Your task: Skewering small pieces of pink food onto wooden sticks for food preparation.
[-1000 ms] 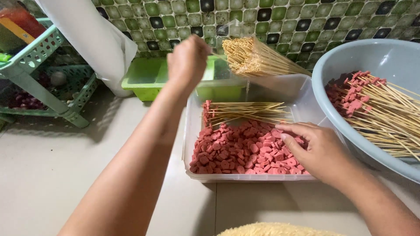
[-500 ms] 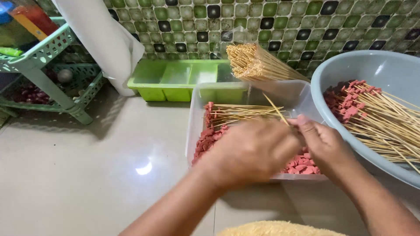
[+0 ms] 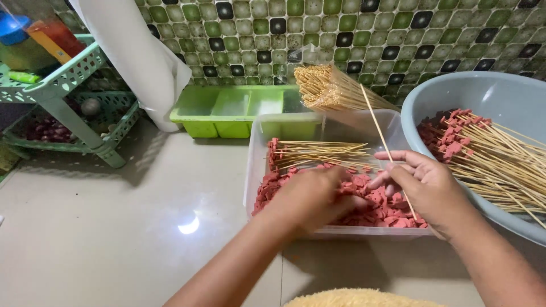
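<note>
Over the clear tray of pink meat pieces, the right hand pinches a bamboo skewer; the left hand reaches into the pieces, its fingers' grip hidden.

I see bright, even overhead light w/ 1 glare spot on the glossy floor, soft shadows under the shelf rack, edges slightly bowed, focus sharp.

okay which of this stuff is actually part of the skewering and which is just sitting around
In use: right hand holding bamboo skewer; left hand in red meat pieces; clear tub; skewer bundle; grey bowl.

Lying about: green tray; green rack; white bag.
</note>
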